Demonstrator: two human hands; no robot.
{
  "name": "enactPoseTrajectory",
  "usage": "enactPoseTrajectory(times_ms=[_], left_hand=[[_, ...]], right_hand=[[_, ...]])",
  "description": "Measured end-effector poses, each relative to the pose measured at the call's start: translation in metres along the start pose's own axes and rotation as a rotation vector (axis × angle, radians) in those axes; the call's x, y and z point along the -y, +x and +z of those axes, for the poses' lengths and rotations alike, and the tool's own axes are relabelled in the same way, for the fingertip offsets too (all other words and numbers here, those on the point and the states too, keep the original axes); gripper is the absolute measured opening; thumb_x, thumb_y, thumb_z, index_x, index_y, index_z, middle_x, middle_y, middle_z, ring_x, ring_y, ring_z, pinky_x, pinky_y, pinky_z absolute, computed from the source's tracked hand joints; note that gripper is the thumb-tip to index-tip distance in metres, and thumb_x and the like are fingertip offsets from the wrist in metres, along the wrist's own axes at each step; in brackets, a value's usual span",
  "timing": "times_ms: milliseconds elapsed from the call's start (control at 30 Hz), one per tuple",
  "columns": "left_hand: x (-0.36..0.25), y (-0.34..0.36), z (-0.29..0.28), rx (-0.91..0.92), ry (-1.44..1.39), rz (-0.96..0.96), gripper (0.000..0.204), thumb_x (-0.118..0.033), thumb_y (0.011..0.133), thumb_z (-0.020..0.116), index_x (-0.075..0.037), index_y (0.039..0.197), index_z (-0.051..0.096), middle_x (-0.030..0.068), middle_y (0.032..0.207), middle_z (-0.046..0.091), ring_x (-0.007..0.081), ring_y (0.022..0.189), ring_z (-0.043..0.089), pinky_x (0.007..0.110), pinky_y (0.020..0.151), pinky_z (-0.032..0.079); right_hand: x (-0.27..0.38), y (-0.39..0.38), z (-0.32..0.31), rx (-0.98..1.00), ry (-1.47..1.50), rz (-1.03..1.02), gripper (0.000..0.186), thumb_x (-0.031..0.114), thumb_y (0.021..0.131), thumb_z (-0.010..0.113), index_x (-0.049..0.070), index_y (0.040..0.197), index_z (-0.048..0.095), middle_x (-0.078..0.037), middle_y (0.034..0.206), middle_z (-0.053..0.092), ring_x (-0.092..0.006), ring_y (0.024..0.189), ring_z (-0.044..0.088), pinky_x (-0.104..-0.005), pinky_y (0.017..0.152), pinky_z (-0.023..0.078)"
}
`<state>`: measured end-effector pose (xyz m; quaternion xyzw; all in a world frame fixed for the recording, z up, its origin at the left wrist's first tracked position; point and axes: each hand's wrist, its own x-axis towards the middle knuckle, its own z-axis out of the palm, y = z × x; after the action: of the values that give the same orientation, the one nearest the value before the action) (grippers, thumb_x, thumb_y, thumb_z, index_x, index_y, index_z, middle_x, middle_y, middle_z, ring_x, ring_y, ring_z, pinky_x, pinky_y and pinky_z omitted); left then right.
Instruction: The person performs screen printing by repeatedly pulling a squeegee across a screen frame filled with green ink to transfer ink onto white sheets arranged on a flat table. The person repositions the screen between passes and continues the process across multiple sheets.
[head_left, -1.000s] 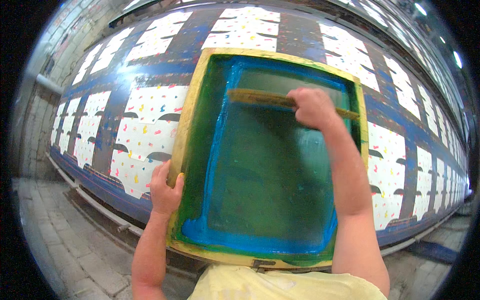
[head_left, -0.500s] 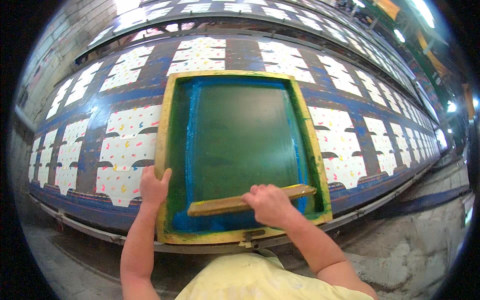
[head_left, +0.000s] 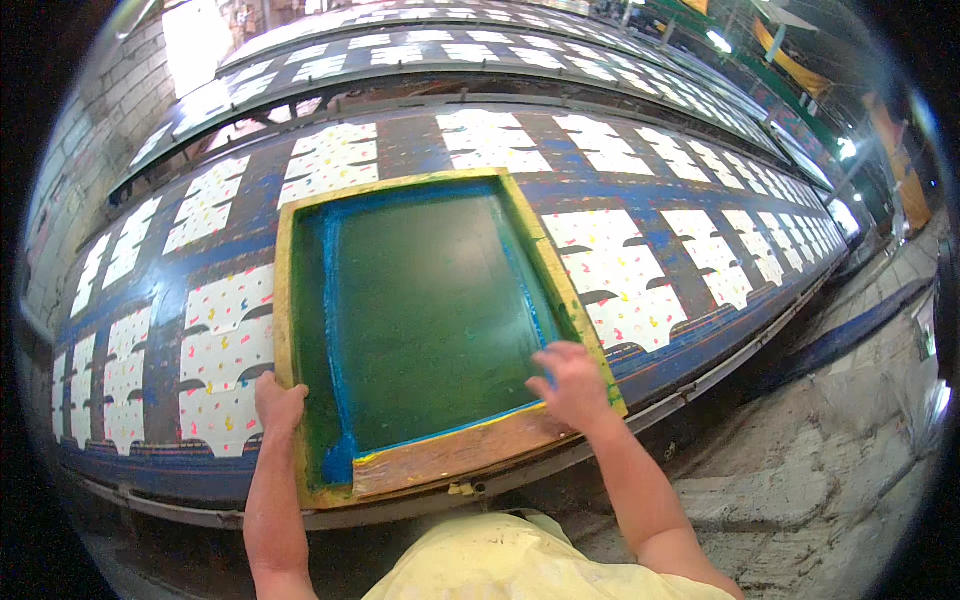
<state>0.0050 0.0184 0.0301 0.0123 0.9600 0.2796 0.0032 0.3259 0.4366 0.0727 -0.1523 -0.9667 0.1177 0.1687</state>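
Note:
A yellow wooden screen frame [head_left: 285, 310] with a green mesh [head_left: 420, 310] lined with streaks of blue ink lies over the long printing table [head_left: 165, 390]. A wooden squeegee [head_left: 450, 450] rests flat along the frame's near inner side. My left hand [head_left: 280, 400] grips the frame's left side near the lower corner. My right hand [head_left: 565, 375] is just off the squeegee's right end, over the mesh's lower right, with its fingers apart. White cut pieces [head_left: 225, 355] with small coloured shapes lie in rows on both sides of the frame.
Further long tables [head_left: 420, 55] with white pieces run behind a metal rail [head_left: 462, 98]. A block wall [head_left: 95, 115] stands at the left. A stained floor [head_left: 820, 430] runs along the table's near edge at the right. Lamps [head_left: 720, 42] hang at upper right.
The squeegee moved from high on the mesh down to the near side, where it now lies. My right hand let go of it. My left hand stays on the frame.

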Motion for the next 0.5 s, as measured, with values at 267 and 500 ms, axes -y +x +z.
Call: enactPoseTrajectory(times_ms=[267,500], left_hand=[[-0.022,0.023,-0.022,-0.043,0.044,0.006,0.044,-0.011,0.07,0.092,0.005,0.106,0.073,0.025,0.108,0.076,0.0429,0.102,0.075,0.05,0.094,0.059],[-0.117,-0.001,-0.013,-0.067,0.036,0.043,0.035,-0.005,0.072,0.089,0.004,0.101,0.072,0.0195,0.103,0.075,0.0347,0.091,0.074,0.046,0.087,0.059]], right_hand=[[-0.103,0.0,0.008,0.024,0.12,0.547,0.068,0.018,0.086,0.084,0.012,0.151,0.065,-0.023,0.132,0.076,-0.044,0.124,0.073,-0.0546,0.106,0.058],[-0.184,0.0,-0.026,-0.124,0.256,0.495,0.063,0.013,0.081,0.081,0.013,0.143,0.071,-0.019,0.129,0.077,-0.0401,0.117,0.075,-0.0514,0.101,0.061]])
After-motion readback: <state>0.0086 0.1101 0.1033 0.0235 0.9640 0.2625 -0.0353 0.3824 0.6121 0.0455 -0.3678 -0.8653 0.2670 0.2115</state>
